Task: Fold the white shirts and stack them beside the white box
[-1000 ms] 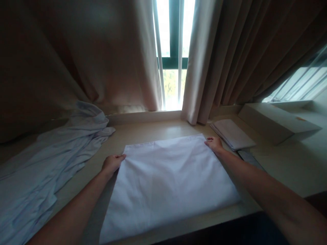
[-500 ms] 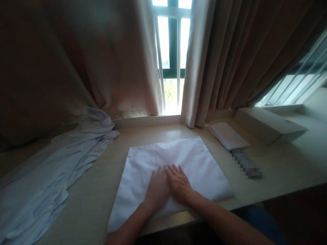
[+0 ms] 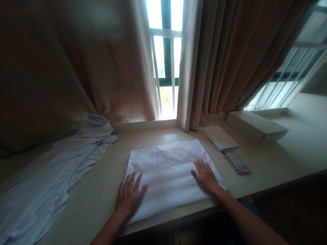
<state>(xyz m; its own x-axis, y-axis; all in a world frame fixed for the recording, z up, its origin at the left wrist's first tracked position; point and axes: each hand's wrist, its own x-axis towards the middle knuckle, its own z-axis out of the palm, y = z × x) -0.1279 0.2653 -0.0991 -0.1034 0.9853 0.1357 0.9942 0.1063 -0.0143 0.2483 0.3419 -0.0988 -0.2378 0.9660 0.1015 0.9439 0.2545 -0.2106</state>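
Head view. Left hand (image 3: 129,194) nearest, palm down, fingers spread across the left side of the white cloth (image 3: 168,180); gripping nothing. Right hand (image 3: 204,176) slightly farther off, likewise flat with fingers spread, near the cloth's right edge; no grasp there either. Cloth lies folded flat on the table (image 3: 87,190), close to the front edge, light creases between the hands. Well to the left, a rumpled pile (image 3: 58,170) of pale fabric, running back toward the window side. Right of the cloth, a pixelated item (image 3: 237,164), identity unclear; just beyond it, a folded bundle (image 3: 221,136). Farther right, a pale box (image 3: 257,126). Behind, brown curtains (image 3: 122,64), parted at a bright, barred window (image 3: 166,68).
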